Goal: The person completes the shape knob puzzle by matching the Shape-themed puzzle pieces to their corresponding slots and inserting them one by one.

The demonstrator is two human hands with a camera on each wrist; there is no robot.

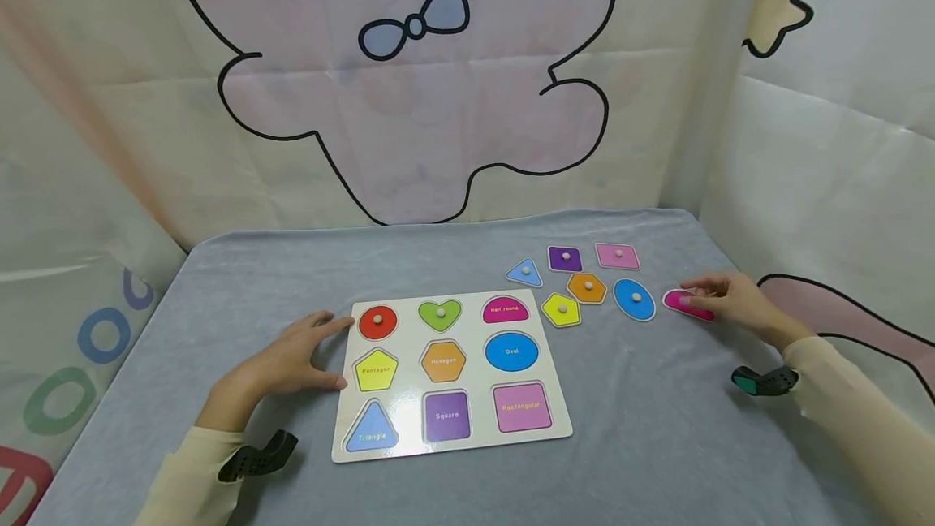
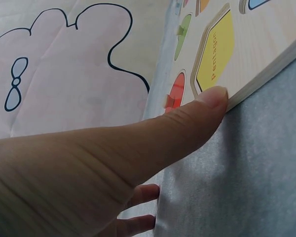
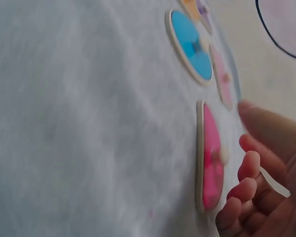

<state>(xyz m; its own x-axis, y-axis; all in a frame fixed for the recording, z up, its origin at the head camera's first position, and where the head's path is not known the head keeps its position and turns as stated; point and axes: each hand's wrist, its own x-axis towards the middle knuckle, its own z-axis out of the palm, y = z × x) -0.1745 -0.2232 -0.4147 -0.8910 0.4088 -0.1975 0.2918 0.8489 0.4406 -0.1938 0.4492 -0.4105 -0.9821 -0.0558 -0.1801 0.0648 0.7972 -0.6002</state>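
My left hand lies at the left edge of a white wooden shape puzzle board, its extended thumb touching the edge beside the yellow pentagon recess. My right hand hovers at a magenta half-round piece lying on the cloth. In the right wrist view, its thumb and bent fingers stand apart, and the piece's pale knob shows just short of them. On the board, a red circle piece and a green heart piece sit in their recesses, knobs up.
Loose knobbed pieces lie between board and right hand: blue oval, yellow pentagon, orange hexagon, blue triangle, purple square and pink rectangle. A grey-blue cloth covers the table; printed curtains surround it.
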